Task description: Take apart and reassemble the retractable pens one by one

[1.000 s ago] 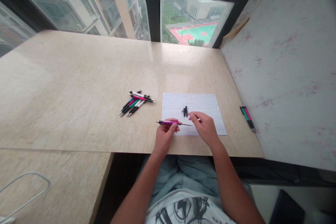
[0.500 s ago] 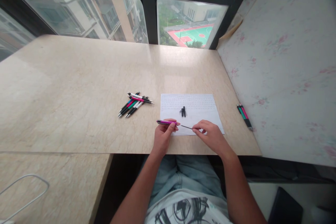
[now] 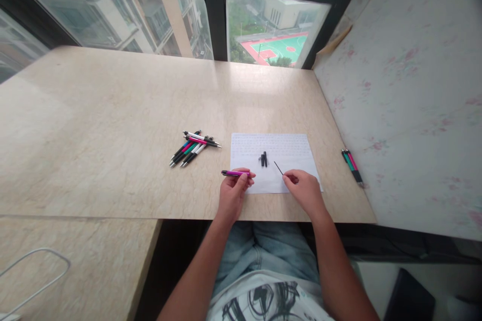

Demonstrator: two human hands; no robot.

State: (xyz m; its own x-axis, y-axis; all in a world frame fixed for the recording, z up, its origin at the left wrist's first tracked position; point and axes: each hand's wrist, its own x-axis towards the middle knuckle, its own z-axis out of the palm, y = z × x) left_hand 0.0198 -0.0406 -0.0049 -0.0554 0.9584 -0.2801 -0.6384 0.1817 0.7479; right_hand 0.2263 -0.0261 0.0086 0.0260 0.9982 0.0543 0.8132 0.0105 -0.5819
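My left hand [image 3: 234, 191] is closed around a pink pen barrel [image 3: 232, 173], held level just left of a white written sheet of paper [image 3: 291, 149]. My right hand [image 3: 302, 189] pinches the end of a thin dark refill [image 3: 278, 168] that points up and away over the paper, fully clear of the barrel. Two small black pen parts [image 3: 264, 159] lie on the sheet beyond both hands.
A pile of several pens [image 3: 194, 146] lies on the beige table [image 3: 113, 125] left of the paper. Two more pens [image 3: 352, 165] rest at the table's right edge by a white wall panel [image 3: 410, 100]. A white cable [image 3: 35, 268] loops on a lower surface at front left.
The right hand drew the thin refill out of the pink barrel to the right and tilted it upward. The left hand kept the barrel nearly still.
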